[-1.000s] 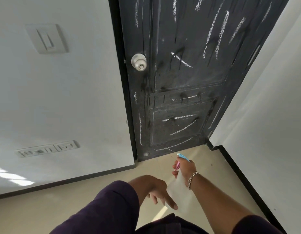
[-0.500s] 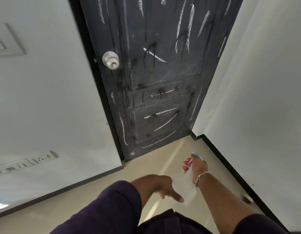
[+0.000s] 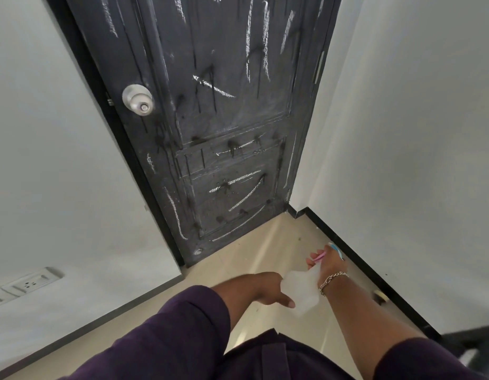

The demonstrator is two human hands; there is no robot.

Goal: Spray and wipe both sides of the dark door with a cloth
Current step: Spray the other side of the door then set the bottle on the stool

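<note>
The door (image 3: 210,119) stands shut at the far middle, chalk streaks and dark drips running down its panels, its knob (image 3: 138,100) at the left edge. No cloth shows anywhere.

Near, the left hand (image 3: 265,290) is empty, loosely open with one finger pointing right toward the bottle (image 3: 301,292). The right hand (image 3: 329,266) has its fingers (image 3: 312,261) wrapped round the bottle's neck by the pink trigger, the clear body hanging down.

The drips could run to the floor (image 3: 265,253) and pool if wiping waits; held this low and slack, the bottle could also slip during a hand-over.

Against half a second ago, the view has swung left, so the knob sits further right in frame, and the left hand has reached closer to the bottle.
</note>
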